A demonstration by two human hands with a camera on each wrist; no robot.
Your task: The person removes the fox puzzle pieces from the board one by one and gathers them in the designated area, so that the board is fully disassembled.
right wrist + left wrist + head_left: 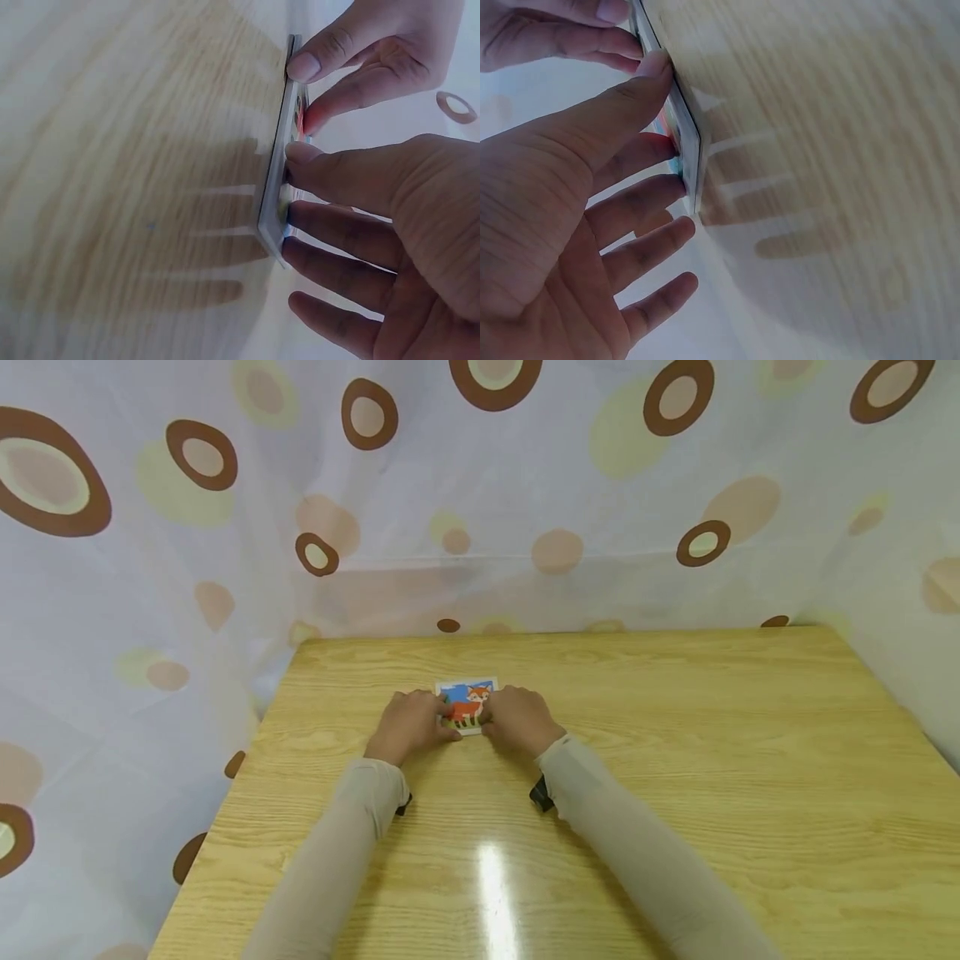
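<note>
A small flat picture board (460, 693) with a pale border lies on the table, showing an orange fox on blue and green. On its left side is my left hand (408, 722), its thumb at the near edge and fingertips touching the picture face. My right hand (519, 718) rests on the board's right side, thumb and fingertips against the surface. In the left wrist view, the board (692, 154) appears almost edge-on, the left fingers (641, 206) spread. The right wrist view shows the right thumb (337, 169) apart from the fingers. The hands cover parts of the picture.
The wood-grain table (712, 760) extends around the board, with a bright reflection (495, 893) near the front. A white curtain (510, 485) with brown and yellow ovals hangs behind and on both sides. Dark wrist devices (542, 794) show below the sleeves.
</note>
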